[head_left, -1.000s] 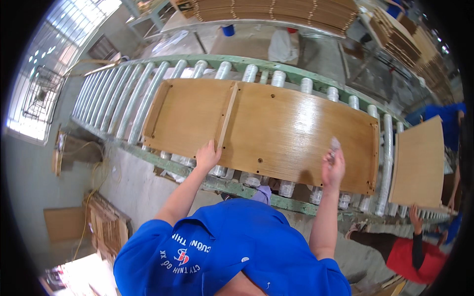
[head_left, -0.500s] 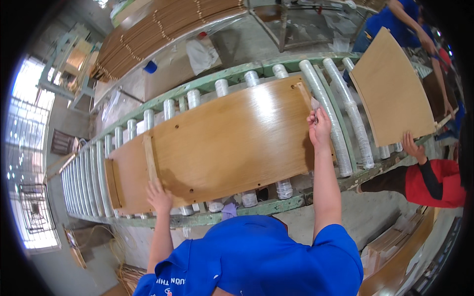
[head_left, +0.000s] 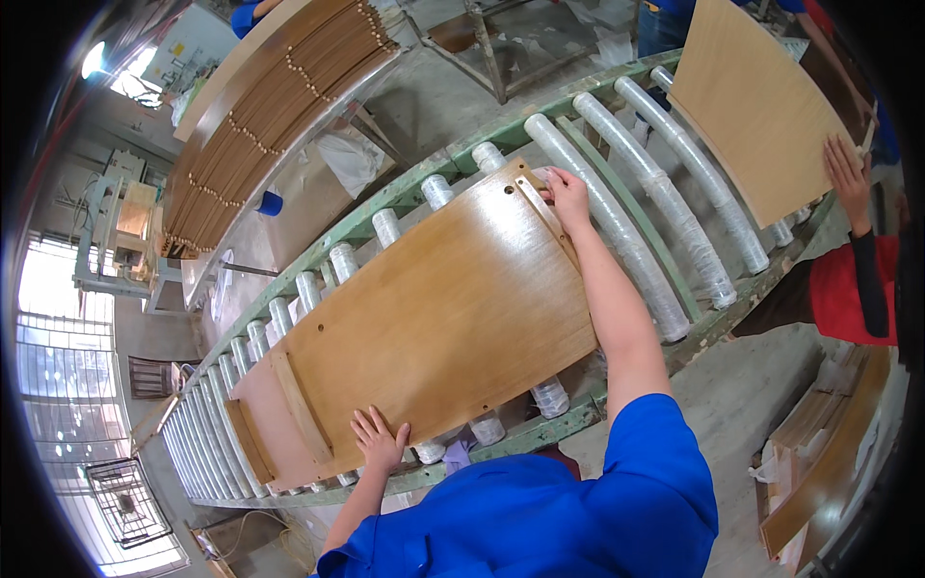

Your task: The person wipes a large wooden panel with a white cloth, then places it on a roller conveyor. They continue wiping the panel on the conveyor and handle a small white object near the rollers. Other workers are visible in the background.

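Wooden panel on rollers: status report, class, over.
Left hand spread on wooden panel. Right hand at end strip. Panel lying on rollers. Second board at right, co-worker's hand on it.

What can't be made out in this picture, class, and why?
Head view:
Underside of the board: hidden by its top.
Anything in the right hand: covered by the hand.
Middles of some rollers: covered by the board.
Rest of the red-clad co-worker: cut off by right rim.
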Available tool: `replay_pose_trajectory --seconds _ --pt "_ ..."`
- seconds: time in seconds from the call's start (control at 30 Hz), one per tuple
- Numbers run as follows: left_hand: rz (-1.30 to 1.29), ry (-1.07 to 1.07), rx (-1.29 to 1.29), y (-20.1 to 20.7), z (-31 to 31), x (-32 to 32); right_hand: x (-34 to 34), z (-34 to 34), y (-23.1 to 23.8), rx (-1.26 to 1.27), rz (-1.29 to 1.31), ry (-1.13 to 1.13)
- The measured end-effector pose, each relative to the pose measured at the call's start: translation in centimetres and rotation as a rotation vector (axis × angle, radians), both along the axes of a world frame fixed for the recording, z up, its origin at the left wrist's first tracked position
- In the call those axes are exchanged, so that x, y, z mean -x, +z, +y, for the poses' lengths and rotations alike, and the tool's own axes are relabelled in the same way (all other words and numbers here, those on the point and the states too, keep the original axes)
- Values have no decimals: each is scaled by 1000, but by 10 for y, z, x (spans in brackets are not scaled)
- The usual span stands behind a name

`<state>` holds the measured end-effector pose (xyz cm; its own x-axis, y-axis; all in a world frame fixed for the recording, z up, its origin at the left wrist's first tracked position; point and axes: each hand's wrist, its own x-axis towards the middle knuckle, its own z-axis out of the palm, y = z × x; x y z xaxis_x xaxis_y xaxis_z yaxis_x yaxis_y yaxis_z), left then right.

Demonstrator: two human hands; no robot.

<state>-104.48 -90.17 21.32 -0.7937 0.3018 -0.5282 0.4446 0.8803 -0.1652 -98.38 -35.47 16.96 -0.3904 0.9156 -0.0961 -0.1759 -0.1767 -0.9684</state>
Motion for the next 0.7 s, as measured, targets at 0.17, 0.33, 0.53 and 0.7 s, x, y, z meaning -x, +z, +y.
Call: replay_pose_trajectory --seconds 0.17,0.33,0.53,0.7 --pt "15 -21 7 1 1 1 22 14 -8 -219 -183 -54" --pt "-10 -10 -4 2 7 4 31 36 -13 -513 -360 -114" --pt "5 7 27 0 -1 -2 44 30 -16 -470 -360 -35" --pt "22 -24 16 -2 3 3 41 40 -13 -519 -375 -68"
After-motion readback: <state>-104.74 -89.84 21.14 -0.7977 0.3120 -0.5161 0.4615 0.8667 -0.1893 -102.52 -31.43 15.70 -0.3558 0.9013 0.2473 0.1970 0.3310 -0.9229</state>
